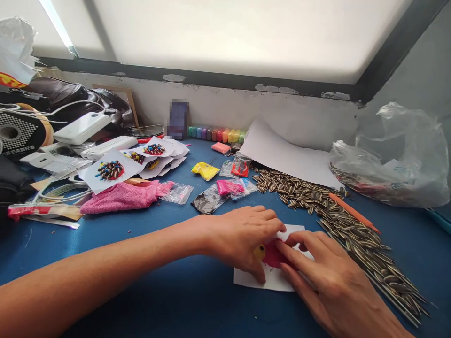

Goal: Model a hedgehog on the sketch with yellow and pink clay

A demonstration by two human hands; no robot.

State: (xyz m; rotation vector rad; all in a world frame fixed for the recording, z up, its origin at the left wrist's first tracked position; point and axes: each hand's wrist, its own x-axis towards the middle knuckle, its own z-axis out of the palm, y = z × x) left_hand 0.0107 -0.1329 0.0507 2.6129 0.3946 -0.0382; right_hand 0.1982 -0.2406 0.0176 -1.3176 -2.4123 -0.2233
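The left hand (243, 239), spread wide, rests on the white paper (252, 280) without grasping. The right hand (327, 272), fingers parted, only touches the pink clay (273, 256) lying there between both hands.

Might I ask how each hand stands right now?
Left hand: open, curved over the white paper.
Right hand: touching the pink shape; grip cannot be told.

Worktop (158, 286): paper card (252, 280) near front, left hand (241, 234) and right hand (326, 274) over it. Seeds (355, 234) to right; bag (405, 164) farther right, toward back. Sheet (282, 148) behind seeds, before wall (218, 103). Packets (229, 187) behind card; cloth (121, 197) left of packets, card pile (169, 149) behind it.
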